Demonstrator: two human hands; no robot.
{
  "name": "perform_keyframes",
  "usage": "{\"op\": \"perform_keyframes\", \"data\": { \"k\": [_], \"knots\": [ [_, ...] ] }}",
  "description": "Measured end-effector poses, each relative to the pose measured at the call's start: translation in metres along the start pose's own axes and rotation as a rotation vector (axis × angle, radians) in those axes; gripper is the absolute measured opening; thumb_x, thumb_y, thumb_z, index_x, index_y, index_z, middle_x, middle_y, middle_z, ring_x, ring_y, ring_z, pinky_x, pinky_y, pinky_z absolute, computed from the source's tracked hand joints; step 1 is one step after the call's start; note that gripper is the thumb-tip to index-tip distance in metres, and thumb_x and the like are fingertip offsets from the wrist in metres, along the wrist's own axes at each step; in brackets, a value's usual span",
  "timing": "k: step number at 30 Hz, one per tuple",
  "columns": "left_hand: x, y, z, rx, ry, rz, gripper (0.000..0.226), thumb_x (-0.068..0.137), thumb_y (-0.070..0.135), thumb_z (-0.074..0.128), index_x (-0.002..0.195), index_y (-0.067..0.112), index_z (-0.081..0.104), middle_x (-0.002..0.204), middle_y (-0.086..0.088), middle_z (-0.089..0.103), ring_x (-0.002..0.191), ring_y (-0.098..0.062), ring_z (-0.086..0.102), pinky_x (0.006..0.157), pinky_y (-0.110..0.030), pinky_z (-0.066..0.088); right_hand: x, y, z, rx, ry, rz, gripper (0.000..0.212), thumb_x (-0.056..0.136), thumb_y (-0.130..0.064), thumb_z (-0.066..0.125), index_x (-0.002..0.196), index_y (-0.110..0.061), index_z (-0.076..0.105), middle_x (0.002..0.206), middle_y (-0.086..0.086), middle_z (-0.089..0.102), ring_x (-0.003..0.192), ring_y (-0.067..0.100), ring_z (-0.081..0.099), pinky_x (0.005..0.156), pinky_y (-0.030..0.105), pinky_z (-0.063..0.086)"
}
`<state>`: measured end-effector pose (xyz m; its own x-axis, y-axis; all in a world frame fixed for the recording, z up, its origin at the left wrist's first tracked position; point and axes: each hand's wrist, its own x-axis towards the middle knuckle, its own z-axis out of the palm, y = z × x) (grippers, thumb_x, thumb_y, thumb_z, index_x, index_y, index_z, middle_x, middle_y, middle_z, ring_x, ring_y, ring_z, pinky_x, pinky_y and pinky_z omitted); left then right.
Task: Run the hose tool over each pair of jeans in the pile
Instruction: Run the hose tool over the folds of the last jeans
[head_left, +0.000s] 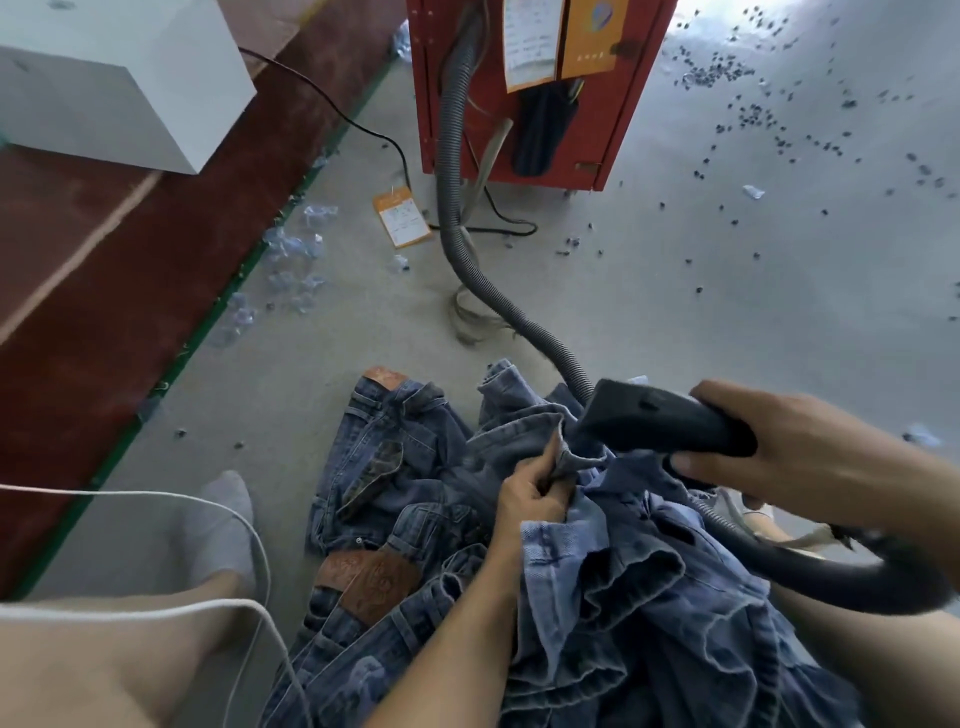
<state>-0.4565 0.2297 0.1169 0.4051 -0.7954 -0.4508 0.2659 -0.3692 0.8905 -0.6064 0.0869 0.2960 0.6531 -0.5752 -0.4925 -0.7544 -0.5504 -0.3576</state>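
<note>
My right hand (769, 452) is wrapped around the black hose tool (660, 423), which lies nearly level across my front, its long axis running right to left with the nozzle end pointing left and slightly down into a bunched fold of denim. My left hand (530, 493) pinches that fold right at the nozzle. The jeans (623, 597) are heaped on the floor (727, 291) and over my lap. A grey ribbed hose (452, 171) runs from the tool away to a red machine (613, 104).
</note>
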Motion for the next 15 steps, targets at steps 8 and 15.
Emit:
{"op": "perform_keyframes", "data": {
  "k": [8, 15],
  "knots": [
    [-0.009, -0.005, 0.004, -0.377, -0.011, -0.09, 0.02, 0.092, 0.012, 0.076, 0.102, 0.028, 0.083, 0.105, -0.005, 0.08, 0.099, -0.019, 0.075, 0.081, -0.025, 0.058, 0.036, -0.016, 0.024, -0.085, 0.069, 0.129, 0.026, 0.097, -0.052, 0.064, 0.096, -0.027, 0.057, 0.081, -0.003, 0.067, 0.068, 0.012, 0.064, 0.059, 0.029, 0.05],
    [-0.009, 0.0, 0.005, -0.401, 0.036, -0.124, 0.025, 0.092, 0.006, 0.074, 0.116, 0.013, 0.077, 0.108, -0.007, 0.079, 0.105, -0.021, 0.073, 0.09, -0.032, 0.059, 0.009, -0.015, 0.001, 0.149, -0.124, 0.094, 0.012, 0.093, -0.045, 0.07, 0.091, -0.041, 0.059, 0.061, -0.012, 0.067, 0.041, 0.007, 0.06, 0.039, 0.018, 0.044]
  ]
}}
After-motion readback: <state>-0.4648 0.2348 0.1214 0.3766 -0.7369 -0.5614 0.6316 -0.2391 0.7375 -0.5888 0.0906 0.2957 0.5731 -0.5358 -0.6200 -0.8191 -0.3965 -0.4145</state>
